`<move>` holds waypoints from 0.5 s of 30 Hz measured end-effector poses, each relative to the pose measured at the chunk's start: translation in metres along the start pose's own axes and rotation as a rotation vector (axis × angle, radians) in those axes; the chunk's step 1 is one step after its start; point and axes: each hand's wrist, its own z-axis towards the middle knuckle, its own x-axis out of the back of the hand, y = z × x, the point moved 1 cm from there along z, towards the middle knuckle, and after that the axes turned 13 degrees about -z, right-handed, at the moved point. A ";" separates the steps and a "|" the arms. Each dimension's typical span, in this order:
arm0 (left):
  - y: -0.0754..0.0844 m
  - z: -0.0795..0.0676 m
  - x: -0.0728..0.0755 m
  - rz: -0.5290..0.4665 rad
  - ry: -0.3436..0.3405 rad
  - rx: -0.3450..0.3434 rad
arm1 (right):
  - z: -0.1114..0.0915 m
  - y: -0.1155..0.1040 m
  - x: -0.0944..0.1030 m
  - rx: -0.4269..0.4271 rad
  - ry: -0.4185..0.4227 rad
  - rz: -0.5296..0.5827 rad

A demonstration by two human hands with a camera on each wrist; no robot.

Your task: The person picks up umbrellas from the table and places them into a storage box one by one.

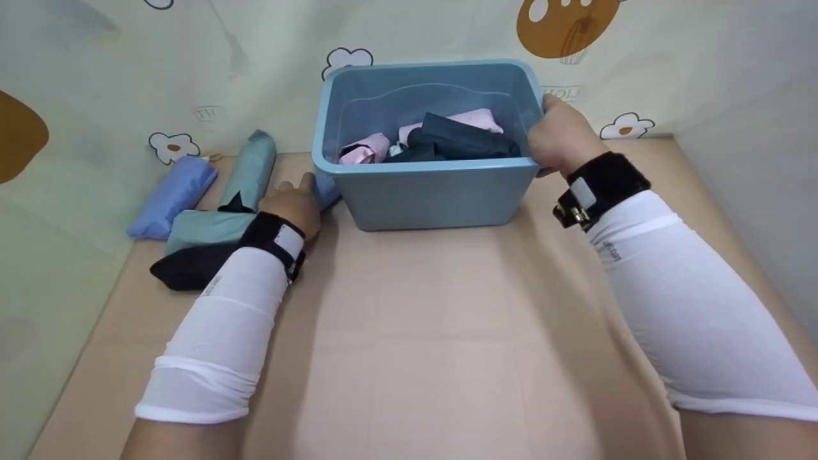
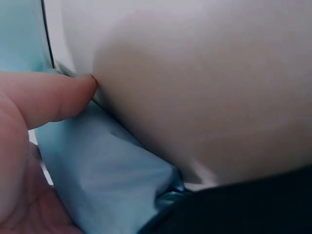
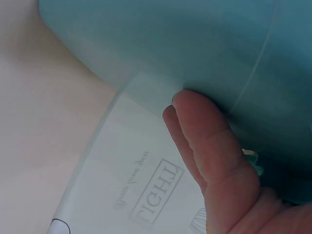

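A blue-grey plastic bin stands at the back middle with several folded fabric bundles inside; they look like folded umbrellas. My right hand grips the bin's right end at the rim, and the right wrist view shows fingers against its wall. At the left, my left hand is among more folded umbrellas. In the left wrist view its thumb lies across a blue-grey folded umbrella, with the other fingers on the far side. A blue umbrella lies between this hand and the bin.
Left of the left hand lie a periwinkle bundle, a teal one, another teal one and a black one. Inside the bin are dark and pink bundles. A patterned wall covering rises behind.
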 end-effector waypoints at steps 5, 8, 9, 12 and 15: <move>-0.001 0.001 0.001 0.015 -0.009 -0.010 | 0.000 0.000 0.000 0.006 0.010 0.000; 0.000 0.001 0.001 0.022 0.010 -0.012 | -0.001 0.001 0.000 0.014 0.018 -0.005; 0.001 0.001 0.000 0.020 0.016 -0.012 | -0.001 0.001 0.000 0.017 0.020 -0.005; 0.002 0.001 -0.001 -0.003 0.023 -0.007 | -0.002 0.000 0.000 0.016 0.021 -0.009; 0.004 0.002 -0.001 -0.032 0.026 0.001 | -0.002 0.000 0.000 0.011 0.019 -0.006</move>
